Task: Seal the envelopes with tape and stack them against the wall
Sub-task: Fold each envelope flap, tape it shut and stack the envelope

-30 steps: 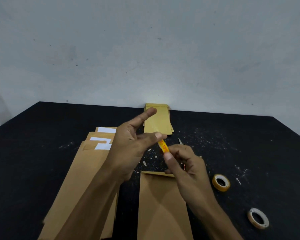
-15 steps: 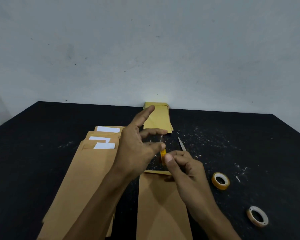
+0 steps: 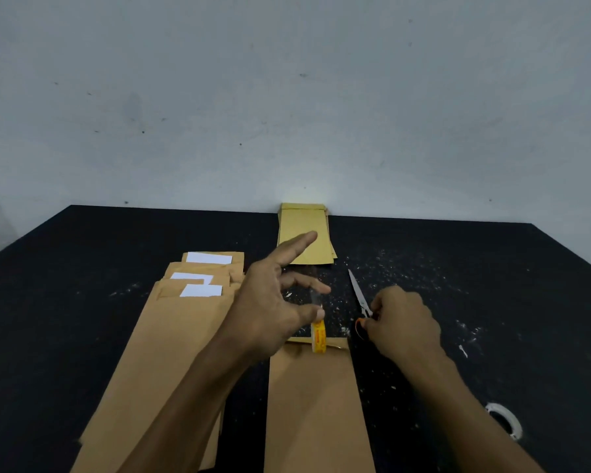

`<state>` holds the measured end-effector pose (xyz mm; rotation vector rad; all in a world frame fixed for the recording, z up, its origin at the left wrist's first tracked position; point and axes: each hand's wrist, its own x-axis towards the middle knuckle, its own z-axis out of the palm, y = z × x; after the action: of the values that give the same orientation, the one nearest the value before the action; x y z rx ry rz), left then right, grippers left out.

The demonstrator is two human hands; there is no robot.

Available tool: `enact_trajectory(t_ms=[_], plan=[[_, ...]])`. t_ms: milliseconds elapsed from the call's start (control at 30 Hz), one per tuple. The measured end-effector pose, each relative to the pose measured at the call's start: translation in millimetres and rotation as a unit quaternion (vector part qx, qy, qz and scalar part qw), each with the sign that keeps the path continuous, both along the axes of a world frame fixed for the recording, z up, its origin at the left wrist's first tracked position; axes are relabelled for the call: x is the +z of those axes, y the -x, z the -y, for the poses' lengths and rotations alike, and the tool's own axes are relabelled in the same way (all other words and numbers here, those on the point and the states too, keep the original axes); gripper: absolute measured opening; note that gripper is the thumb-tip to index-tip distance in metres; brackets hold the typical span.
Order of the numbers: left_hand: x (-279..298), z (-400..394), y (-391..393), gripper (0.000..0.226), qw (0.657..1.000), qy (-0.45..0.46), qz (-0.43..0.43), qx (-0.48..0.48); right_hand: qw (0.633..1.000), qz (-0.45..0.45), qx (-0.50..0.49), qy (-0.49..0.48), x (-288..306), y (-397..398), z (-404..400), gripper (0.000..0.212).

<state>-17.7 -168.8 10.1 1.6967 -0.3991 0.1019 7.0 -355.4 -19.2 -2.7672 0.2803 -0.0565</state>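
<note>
A brown envelope lies lengthwise in front of me, its flap end pointing at the wall. Above that end, my left hand pinches a stretched strip of clear tape between thumb and middle finger, index finger pointing out. The small yellow tape roll hangs from the strip and touches the envelope's top edge. My right hand is curled round the orange handles of the scissors, which lie on the table with the blades pointing away. A stack of sealed envelopes rests against the wall.
A fanned pile of brown envelopes with white slips showing lies to the left on the black table. A white tape ring sits at the right near my forearm. Paper scraps dot the table's middle.
My right hand let go of the tape roll and moved right onto the scissors. The roll dropped and now hangs from the strip held by my left hand.
</note>
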Motion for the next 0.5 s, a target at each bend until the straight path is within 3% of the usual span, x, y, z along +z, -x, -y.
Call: enact_trajectory(t_ms=[167,300,333,400,467,500], plan=[[-2,-3,-1,0.096,1.0,-0.001,-0.003,-0.011,0.995,-0.037,0.009,0.095,9,0,-7,0.033],[-2,-4,-1,0.096,1.0,0.002,-0.005,-0.015,0.993,-0.088,0.019,0.076,16,-4,-2,0.02],[-1,-5,0,0.097,1.0,0.0,-0.005,-0.016,0.996,-0.089,0.016,0.021,14,-7,3,0.016],[2,-9,1,0.097,1.0,-0.004,-0.004,-0.019,0.978,-0.086,0.025,-0.189,13,-9,12,0.016],[6,-14,1,0.097,1.0,-0.002,-0.005,-0.019,0.9,-0.08,0.077,-0.421,17,0,16,0.022],[8,-17,1,0.097,1.0,0.001,-0.004,-0.018,0.861,-0.072,0.112,-0.49,19,7,17,0.025]])
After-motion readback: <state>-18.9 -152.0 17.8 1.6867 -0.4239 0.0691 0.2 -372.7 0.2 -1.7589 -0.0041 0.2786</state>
